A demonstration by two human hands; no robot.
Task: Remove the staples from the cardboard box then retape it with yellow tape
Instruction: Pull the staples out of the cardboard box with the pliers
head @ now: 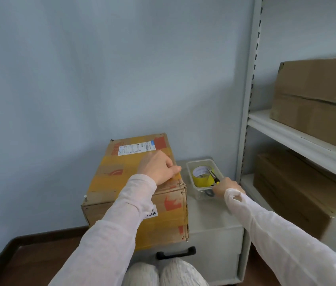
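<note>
Your right hand [228,185] gripped a slim metal tool [213,176] (yellow-black handle) over the glossy yellow tape roll [202,179] in a clear plastic tub [199,161] by the cabinet's [210,213] back edge. Your left hand [159,167] curled on the worn cardboard box [121,174] at the cabinet's left edge; whether it grasped anything I couldn't tell.

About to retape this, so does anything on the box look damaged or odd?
Yes. The cardboard box is frayed and torn at its near right top corner, and a metal pin sticks up at its near left corner.
</note>
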